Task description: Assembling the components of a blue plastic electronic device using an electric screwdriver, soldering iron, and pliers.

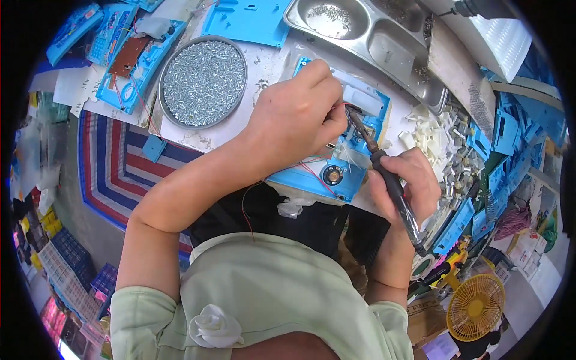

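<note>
My right hand (420, 180) is closed around the black handle of a soldering iron (393, 186). The iron's metal tip reaches up and to the left into an open blue plastic housing (351, 177). Over that housing my left hand (303, 111) is closed in a pinch, with a thin red wire (341, 104) at its fingertips, close to the iron's tip. A white cylindrical part (363, 101) lies in the upper part of the housing. A small round speaker (332, 174) sits in its lower part, with thin wires beside it. My left hand hides part of the housing.
A round dish of small screws (204, 82) stands left of my left forearm. A steel compartment tray (390, 51) is at the back. White plastic pieces (429, 135) and metal parts lie at the right. More blue housings (246, 21) lie behind; a yellow fan (476, 307) stands lower right.
</note>
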Demonstrator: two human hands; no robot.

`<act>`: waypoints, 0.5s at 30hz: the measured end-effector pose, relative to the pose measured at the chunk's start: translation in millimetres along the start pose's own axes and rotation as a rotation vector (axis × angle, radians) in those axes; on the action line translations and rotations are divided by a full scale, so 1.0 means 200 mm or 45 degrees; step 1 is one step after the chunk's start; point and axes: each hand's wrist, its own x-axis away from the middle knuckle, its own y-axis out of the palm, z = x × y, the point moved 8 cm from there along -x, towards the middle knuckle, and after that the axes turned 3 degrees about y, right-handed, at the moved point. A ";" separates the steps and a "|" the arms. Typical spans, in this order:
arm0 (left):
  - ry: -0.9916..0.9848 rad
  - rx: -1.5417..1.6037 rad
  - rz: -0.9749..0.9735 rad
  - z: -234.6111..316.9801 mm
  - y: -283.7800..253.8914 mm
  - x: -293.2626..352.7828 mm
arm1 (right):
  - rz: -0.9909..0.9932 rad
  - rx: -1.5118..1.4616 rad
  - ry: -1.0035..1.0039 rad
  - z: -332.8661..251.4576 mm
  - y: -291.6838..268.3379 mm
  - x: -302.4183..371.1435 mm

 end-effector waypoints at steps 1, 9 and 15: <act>0.013 -0.003 0.010 0.00 0.00 0.00 | 0.010 -0.005 -0.001 0.00 0.00 0.01; 0.028 -0.045 0.005 0.00 0.01 0.01 | -0.003 0.013 -0.007 0.01 -0.01 0.00; 0.057 -0.059 -0.010 0.01 0.02 0.00 | -0.013 0.017 0.003 0.01 -0.01 0.00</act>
